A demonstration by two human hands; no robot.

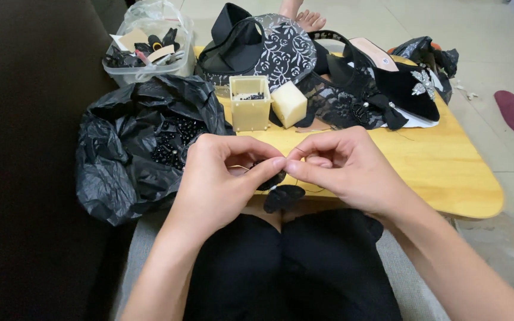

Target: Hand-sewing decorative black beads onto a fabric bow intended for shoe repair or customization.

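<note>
My left hand (224, 178) and my right hand (343, 166) meet fingertip to fingertip over the near edge of a low wooden table (447, 172). Between the pinched fingers runs a thin thread, too fine to see which fingers grip it. A small black fabric piece (284, 196) hangs just below the fingers, partly hidden by my left hand, which holds it. Whether a needle is in my right fingers cannot be told.
A black plastic bag (129, 148) of black beads lies at the table's left. Behind stand a small cream box (250, 104), a cream foam block (289, 103), black lace, a patterned fabric piece (287, 50), black shoes (408, 89) and a clear tub (147, 50). Someone's foot (310, 19) is beyond.
</note>
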